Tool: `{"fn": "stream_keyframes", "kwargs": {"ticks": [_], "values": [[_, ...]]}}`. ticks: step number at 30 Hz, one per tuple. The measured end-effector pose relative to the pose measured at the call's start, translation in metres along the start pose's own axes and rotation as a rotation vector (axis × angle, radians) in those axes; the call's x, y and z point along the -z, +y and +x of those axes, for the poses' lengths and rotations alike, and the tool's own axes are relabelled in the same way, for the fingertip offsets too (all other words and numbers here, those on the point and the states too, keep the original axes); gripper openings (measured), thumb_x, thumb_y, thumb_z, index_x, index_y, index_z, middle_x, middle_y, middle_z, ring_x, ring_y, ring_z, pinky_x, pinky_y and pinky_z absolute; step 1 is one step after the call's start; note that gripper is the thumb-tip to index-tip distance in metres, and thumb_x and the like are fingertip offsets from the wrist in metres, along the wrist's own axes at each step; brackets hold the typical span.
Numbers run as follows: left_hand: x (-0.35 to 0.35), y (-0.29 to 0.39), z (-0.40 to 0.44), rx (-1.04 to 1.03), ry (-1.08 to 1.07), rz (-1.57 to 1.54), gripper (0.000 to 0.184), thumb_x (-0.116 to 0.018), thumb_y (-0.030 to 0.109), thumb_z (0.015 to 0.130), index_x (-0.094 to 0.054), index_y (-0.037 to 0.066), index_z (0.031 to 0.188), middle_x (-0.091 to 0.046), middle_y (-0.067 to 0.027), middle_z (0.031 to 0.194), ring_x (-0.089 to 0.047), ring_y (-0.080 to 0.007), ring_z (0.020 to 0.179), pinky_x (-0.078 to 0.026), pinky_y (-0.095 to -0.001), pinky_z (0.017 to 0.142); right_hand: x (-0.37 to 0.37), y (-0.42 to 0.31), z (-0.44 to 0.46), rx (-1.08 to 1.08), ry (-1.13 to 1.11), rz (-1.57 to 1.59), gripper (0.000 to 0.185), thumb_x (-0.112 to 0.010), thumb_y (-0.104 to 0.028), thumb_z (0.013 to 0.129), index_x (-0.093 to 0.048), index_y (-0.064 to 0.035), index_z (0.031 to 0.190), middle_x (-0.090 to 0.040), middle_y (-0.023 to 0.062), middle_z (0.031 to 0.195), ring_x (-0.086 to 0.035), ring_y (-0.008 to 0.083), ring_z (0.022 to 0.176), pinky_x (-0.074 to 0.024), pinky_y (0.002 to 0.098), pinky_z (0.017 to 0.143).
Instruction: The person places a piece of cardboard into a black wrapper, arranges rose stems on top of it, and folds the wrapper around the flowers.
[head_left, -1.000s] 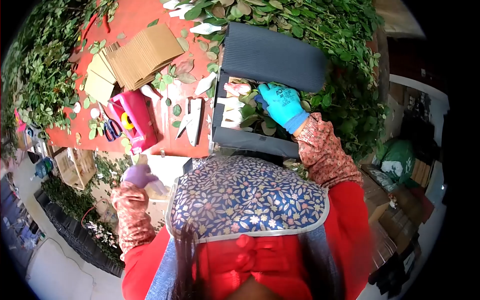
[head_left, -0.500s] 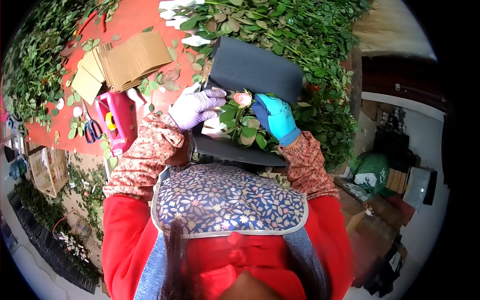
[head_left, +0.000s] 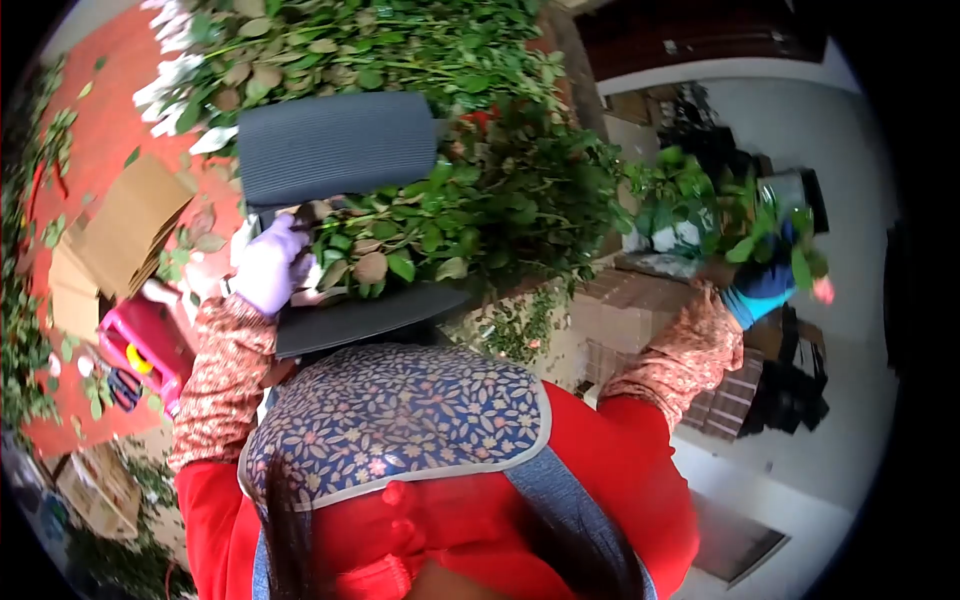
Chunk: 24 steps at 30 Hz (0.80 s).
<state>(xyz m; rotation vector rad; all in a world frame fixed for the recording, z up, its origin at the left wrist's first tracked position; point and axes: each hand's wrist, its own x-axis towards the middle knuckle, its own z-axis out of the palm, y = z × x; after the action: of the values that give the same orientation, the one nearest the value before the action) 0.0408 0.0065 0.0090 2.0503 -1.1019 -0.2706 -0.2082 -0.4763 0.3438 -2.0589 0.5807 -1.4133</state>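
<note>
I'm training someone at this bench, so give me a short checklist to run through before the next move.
1. Rose held in the right hand: ok, the glove is closed around it.
2. Rose clear of the black corrugated wrap: ok, it is held well out to the right.
3. Wrap open: ok, its two flaps stand apart with leafy stems between them.
4. Left hand grip: cannot tell; it is at the wrap's left end, but what its fingers touch is unclear.
5. Bloom undamaged: cannot tell, too small and blurred.
6. Red table free of loose leaves: not ok, several lie near the cardboard sheets.
</note>
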Motion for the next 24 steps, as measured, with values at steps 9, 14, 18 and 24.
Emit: {"fn": "stream_keyframes", "kwargs": {"ticks": [9, 14, 18, 24], "values": [[-0.042, -0.033, -0.009, 0.511, 0.018, -0.739, 0.023, -0.060, -0.009, 0.079, -0.065, -0.001, 0.099, -0.062, -0.0096, 0.100, -0.062, -0.0194, 0.073, -0.052, -0.0289, 0.063, 0.149, 0.156, -0.186, -0.839, 0.531, -0.087, 0.039, -0.050, -0.028, 0.101, -0.054, -0.0026, 0.131, -0.063, 0.0108, 0.122, -0.062, 0.0211, 0.095, -0.0511, 0.0345, 0.084], [0.017, 0.036, 0.008, 0.944, 0.126, -1.209, 0.019, -0.053, 0.010, 0.091, -0.060, 0.005, 0.109, -0.052, -0.0022, 0.078, -0.048, -0.0076, 0.057, -0.039, -0.0224, 0.051, 0.102, 0.209, -0.264, -1.142, 0.488, 0.278, 0.043, -0.048, -0.030, 0.102, -0.051, -0.0039, 0.136, -0.062, 0.0097, 0.127, -0.062, 0.0203, 0.095, -0.0515, 0.0342, 0.084], [0.032, 0.016, -0.004, -0.135, 0.077, 0.086, 0.023, -0.065, 0.005, 0.081, -0.068, 0.006, 0.104, -0.065, -0.0102, 0.101, -0.060, -0.0255, 0.087, -0.049, -0.0365, 0.075, -0.007, 0.163, -0.219, -1.092, -0.017, 0.602, 0.046, -0.047, -0.032, 0.103, -0.048, -0.0050, 0.141, -0.060, 0.0088, 0.131, -0.062, 0.0197, 0.095, -0.0518, 0.0340, 0.084], [0.044, 0.012, -0.044, 0.292, 0.213, -0.125, 0.020, -0.067, 0.008, 0.083, -0.070, 0.008, 0.103, -0.067, -0.0085, 0.093, -0.064, -0.0256, 0.083, -0.049, -0.0366, 0.077, -0.227, -0.089, -0.164, -0.527, -1.570, 0.632, 0.032, -0.055, -0.017, 0.097, -0.062, 0.0018, 0.122, -0.070, 0.0151, 0.104, -0.067, 0.0204, 0.080, -0.0542, 0.0348, 0.074]]}}
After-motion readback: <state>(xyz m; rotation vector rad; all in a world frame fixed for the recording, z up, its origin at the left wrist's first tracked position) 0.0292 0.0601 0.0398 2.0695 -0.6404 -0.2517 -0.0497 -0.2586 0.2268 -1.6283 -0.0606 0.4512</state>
